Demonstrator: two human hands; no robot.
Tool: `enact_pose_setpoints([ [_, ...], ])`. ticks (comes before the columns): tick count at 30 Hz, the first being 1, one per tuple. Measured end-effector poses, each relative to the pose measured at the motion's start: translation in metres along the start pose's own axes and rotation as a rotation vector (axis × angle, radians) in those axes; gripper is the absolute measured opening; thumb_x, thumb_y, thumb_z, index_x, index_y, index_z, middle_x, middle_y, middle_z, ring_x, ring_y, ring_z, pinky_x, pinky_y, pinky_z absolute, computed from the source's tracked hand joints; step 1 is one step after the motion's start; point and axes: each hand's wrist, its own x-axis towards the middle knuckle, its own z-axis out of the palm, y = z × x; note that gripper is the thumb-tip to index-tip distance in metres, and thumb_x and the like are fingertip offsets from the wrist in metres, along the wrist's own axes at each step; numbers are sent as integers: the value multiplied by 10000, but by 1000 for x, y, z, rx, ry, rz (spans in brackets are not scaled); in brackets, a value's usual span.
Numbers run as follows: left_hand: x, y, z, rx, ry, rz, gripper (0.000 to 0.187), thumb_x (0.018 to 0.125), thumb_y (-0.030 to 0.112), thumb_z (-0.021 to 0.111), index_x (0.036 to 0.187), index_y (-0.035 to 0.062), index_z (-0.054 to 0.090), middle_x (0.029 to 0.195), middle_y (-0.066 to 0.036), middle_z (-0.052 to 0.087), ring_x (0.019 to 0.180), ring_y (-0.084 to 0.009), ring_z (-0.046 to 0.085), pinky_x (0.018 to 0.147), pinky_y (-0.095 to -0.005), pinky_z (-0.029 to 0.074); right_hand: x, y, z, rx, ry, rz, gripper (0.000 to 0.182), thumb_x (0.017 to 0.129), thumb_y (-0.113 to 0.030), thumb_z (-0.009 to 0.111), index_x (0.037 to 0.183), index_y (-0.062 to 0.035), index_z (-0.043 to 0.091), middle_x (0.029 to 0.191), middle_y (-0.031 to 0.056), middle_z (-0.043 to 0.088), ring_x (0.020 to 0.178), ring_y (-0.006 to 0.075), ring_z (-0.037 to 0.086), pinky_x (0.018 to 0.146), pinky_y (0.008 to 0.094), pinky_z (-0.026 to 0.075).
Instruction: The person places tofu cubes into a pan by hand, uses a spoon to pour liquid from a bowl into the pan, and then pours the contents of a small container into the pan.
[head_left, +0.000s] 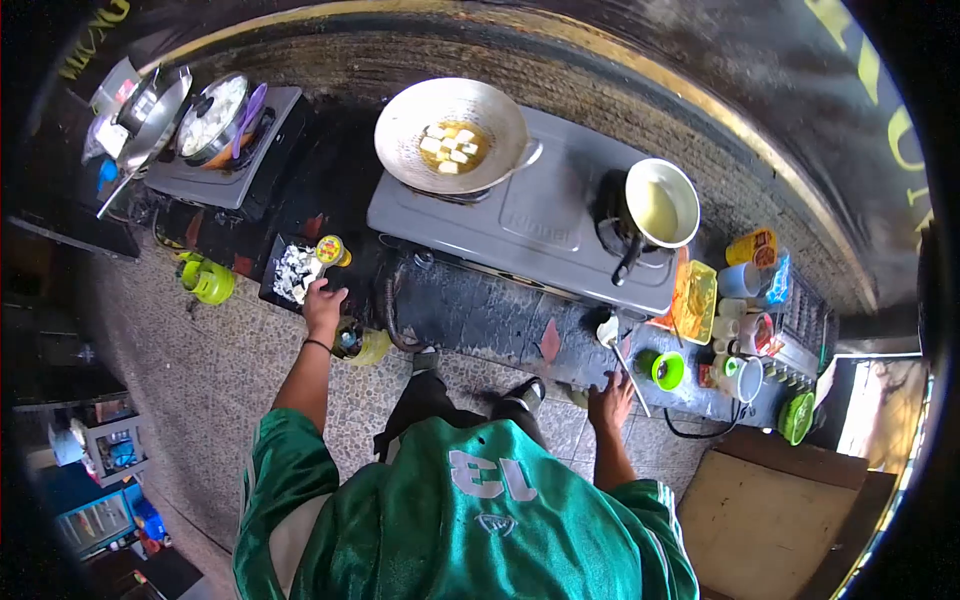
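My left hand [323,308] is at the near edge of a black tray [268,287] that holds small white pieces [293,272]. Its fingers curl at a pale piece, and I cannot make out clearly what they grip. Just beyond the fingertips stands a yellow-lidded container [331,250]. My right hand [610,402] rests open on the counter's front edge, fingers apart, beside the handle of a long ladle [608,332]. Ahead, a wok [405,125] with white cubes [449,146] in oil sits on the grey gas stove [545,215].
A saucepan [662,205] of pale liquid sits on the right burner, its handle pointing toward me. A second stove [215,185] at left carries a covered pan [212,118]. Cups, an orange-filled container [695,302] and a green bowl [667,371] crowd the right. Green gas cylinder [207,280] stands below left.
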Motion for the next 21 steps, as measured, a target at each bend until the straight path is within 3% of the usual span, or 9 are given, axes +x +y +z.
enact_pose_setpoints([
  [4, 37, 2, 37, -370, -15, -238, 708, 772, 188, 977, 1357, 38, 608, 1073, -128, 783, 992, -240, 740, 946, -394, 575, -33, -60, -1, 41, -27, -2, 517, 885, -270, 823, 1342, -129, 628, 1571, 193, 472, 1479, 428, 423, 1164, 569, 419],
  [6, 46, -5, 55, -411, -29, -283, 781, 763, 217, 990, 1398, 37, 573, 1131, -127, 775, 1025, -249, 741, 969, -392, 571, -50, -77, -5, 54, -57, -46, 540, 912, -301, 822, 1377, -120, 616, 1563, 208, 467, 1455, 440, 432, 1181, 570, 405],
  [8, 62, -23, 80, -395, 82, -220, 727, 849, 253, 943, 1424, 120, 519, 1021, -82, 701, 560, -145, 561, 466, -318, 489, -66, -84, -5, 55, -52, -59, 542, 903, -271, 829, 1367, -95, 612, 1545, 219, 477, 1450, 450, 433, 1184, 561, 408],
  [9, 61, -15, 79, -359, 74, -277, 799, 825, 301, 967, 1456, 110, 515, 1164, -119, 717, 743, -227, 690, 647, -387, 602, -71, -87, -6, 85, -56, -39, 547, 890, -245, 838, 1361, -82, 610, 1527, 224, 487, 1443, 454, 436, 1190, 556, 409],
  [10, 54, 4, 71, -364, 65, -279, 799, 825, 301, 967, 1456, 110, 515, 1164, -119, 717, 743, -227, 690, 647, -387, 602, -76, -88, -6, 77, -51, -33, 547, 890, -245, 838, 1361, -82, 610, 1527, 224, 487, 1443, 454, 436, 1190, 556, 409],
  [12, 36, 50, 52, -197, 229, -297, 903, 717, 305, 1029, 1448, 77, 551, 1293, -151, 720, 1175, -314, 707, 1051, -430, 547, -89, -89, -9, 122, -62, 25, 551, 883, -233, 844, 1359, -86, 611, 1520, 223, 489, 1441, 453, 438, 1192, 550, 415],
  [14, 41, 47, 58, -261, 250, -293, 864, 770, 273, 1005, 1469, 76, 536, 1355, -155, 690, 1215, -312, 692, 1077, -423, 544, -94, -90, -13, 124, -59, 68, 535, 889, -229, 842, 1355, -88, 619, 1511, 216, 496, 1434, 446, 450, 1184, 539, 430],
  [16, 50, 36, 72, -613, 245, -173, 821, 814, 201, 975, 1485, 61, 523, 1366, -144, 685, 1230, -282, 684, 1082, -408, 549, -99, -88, -15, 144, -61, 103, 514, 899, -233, 838, 1349, -97, 630, 1507, 202, 502, 1422, 432, 473, 1170, 525, 447],
  [21, 62, 30, 91, -696, 330, -103, 751, 843, 143, 952, 1464, 6, 551, 1267, -136, 737, 1124, -254, 719, 998, -371, 577, -96, -83, -30, 136, -89, 142, 506, 923, -311, 814, 1350, -110, 631, 1509, 189, 515, 1414, 417, 506, 1125, 512, 486],
])
